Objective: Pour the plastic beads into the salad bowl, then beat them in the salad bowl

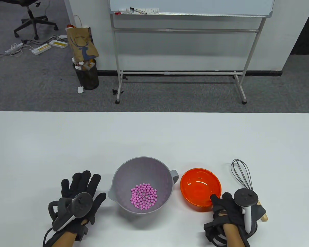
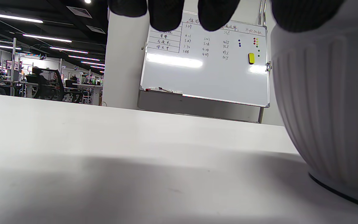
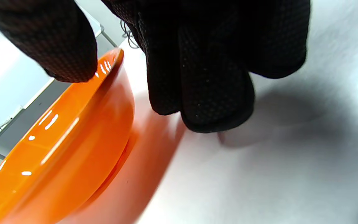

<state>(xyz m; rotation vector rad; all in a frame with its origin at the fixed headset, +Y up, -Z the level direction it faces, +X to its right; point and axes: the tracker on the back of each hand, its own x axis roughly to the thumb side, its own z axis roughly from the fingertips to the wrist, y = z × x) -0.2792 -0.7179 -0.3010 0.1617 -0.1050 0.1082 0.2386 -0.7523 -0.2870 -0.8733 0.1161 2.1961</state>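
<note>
The right hand has its thumb over the near rim of the orange bowl and the other fingers curled down on the outside, just beside the wall. From the right wrist view it looks like a pinch on the rim, but I cannot be sure the fingers press the wall, because they seem to sit a little apart from it. The left hand lies flat on the table with straight, spread fingers and holds nothing; it is just to the left of the grey salad bowl.

The pink plastic beads already lie in a heap at the bottom of the salad bowl, and the orange bowl looks empty, so I judge the pouring is done and the beating is left. The whisk lies on the table to the right of the orange bowl. Its long axis runs near to far; the wire head points far and the wooden handle end points near, partly hidden under the right hand's tracker.

What could go wrong: the salad bowl is not held, so strong beating may slide or tip it, and the light beads may jump over the rim and roll off the table. Also, reaching for the whisk may knock the orange bowl
</note>
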